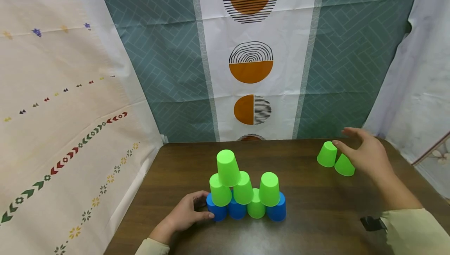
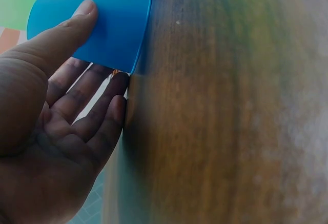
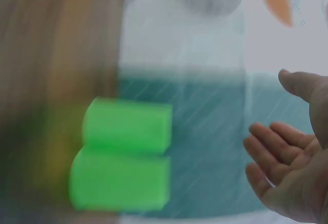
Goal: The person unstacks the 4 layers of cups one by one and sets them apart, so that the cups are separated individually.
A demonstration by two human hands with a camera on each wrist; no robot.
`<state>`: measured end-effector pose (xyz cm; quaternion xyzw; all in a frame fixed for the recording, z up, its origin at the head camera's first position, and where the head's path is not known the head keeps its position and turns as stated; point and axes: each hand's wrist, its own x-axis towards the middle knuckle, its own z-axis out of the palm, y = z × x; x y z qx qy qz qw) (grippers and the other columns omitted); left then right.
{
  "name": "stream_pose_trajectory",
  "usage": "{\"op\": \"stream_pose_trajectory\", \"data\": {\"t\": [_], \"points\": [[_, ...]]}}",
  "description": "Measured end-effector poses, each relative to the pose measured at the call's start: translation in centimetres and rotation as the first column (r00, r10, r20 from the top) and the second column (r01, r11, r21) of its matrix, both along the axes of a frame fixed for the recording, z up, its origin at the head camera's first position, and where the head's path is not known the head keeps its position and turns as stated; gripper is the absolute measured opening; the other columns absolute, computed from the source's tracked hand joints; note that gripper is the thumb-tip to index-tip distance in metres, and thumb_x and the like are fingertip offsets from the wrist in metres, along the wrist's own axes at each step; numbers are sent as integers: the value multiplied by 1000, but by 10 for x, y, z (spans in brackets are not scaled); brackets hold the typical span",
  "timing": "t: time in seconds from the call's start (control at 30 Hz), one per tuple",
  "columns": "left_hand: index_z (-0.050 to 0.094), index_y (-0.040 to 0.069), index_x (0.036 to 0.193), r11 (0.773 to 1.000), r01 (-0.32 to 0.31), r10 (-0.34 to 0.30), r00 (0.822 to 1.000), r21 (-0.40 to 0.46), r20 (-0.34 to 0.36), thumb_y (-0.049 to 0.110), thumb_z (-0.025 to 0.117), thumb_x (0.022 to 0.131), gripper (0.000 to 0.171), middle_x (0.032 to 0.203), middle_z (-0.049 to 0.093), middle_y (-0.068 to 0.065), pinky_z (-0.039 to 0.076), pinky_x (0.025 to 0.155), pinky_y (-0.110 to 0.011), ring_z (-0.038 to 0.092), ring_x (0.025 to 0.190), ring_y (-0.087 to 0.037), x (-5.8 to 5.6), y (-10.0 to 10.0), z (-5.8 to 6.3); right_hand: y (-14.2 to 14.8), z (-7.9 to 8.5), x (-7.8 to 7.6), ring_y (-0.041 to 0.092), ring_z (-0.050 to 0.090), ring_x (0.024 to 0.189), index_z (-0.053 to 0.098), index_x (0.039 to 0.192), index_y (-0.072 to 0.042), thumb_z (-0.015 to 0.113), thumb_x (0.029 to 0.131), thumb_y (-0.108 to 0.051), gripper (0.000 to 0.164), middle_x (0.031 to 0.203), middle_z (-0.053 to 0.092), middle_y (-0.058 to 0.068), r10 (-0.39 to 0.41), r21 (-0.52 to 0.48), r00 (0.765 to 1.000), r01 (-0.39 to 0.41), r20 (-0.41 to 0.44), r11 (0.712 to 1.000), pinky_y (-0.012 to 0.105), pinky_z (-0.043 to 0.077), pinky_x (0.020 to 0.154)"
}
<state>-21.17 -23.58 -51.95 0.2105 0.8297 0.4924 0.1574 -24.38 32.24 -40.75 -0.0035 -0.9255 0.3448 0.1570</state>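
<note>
My left hand [image 1: 190, 212] holds the leftmost blue cup [image 1: 216, 211] at the base of a cup stack, its thumb [image 2: 84, 16] on the front and its other fingers round the far side. That base row continues with a second blue cup [image 1: 237, 210], a green cup [image 1: 256, 209] and another blue cup [image 1: 277, 213], all upside down. Above them sit a left green cup [image 1: 220, 191], a middle green cup [image 1: 243, 189] and a right green cup [image 1: 270, 189]. One top green cup [image 1: 228, 169] crowns the left pair. My right hand [image 1: 369, 157], spread and holding nothing, hovers by two loose green cups.
The left loose cup [image 1: 327, 154] and right loose cup [image 1: 344, 165] stand upside down side by side at the back right of the brown wooden table [image 1: 309, 223]. A patterned curtain [image 1: 168, 63] hangs behind the table, with pale cloths [image 1: 70, 130] at both sides.
</note>
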Motion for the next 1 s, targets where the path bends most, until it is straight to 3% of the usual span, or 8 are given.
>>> {"op": "stream_pose_trajectory", "data": {"t": [0.13, 0.3, 0.57, 0.83, 1.0], "points": [[67, 20, 129, 1000, -3, 3, 1000, -1, -5, 26, 85, 91, 42, 126, 71, 4, 53, 105, -40, 66, 122, -20, 0, 0, 0, -44, 24, 12, 46, 53, 130, 55, 148, -9, 71, 98, -52, 68, 145, 60, 17, 129, -32, 990, -131, -48, 991, 65, 45, 94], [67, 20, 129, 1000, 3, -3, 1000, 5, -9, 26, 85, 91, 42, 126, 71, 5, 53, 105, -40, 65, 122, -20, 0, 0, -1, -96, 40, 21, 37, 59, 127, 58, 145, -13, 75, 98, -45, 59, 138, 66, 10, 257, -66, 961, -265, -106, 962, 63, 48, 98], [67, 20, 129, 1000, 2, -2, 1000, -4, 0, 28, 85, 92, 42, 127, 70, 5, 52, 107, -46, 65, 122, -20, 0, 0, 0, -160, 50, 27, 21, 68, 118, 58, 143, -17, 79, 96, -37, 55, 136, 66, -1, 456, -140, 882, -470, -122, 872, 52, 55, 100], [67, 20, 130, 1000, 3, -3, 1000, -2, 4, 27, 85, 91, 43, 127, 70, 5, 51, 107, -48, 65, 122, -20, 0, 0, 0, -207, 59, 32, 17, 64, 124, 56, 146, -27, 83, 93, -37, 60, 137, 64, -10, 585, -175, 801, -598, -123, 782, 50, 52, 104], [67, 20, 130, 1000, 5, -5, 1000, -1, -7, 28, 85, 91, 43, 126, 71, 5, 52, 106, -42, 66, 121, -18, 0, 0, 0, -228, 61, 33, 10, 58, 128, 52, 150, -29, 81, 92, -46, 67, 137, 61, -16, 610, -162, 791, -610, -57, 776, 49, 49, 107]]}}
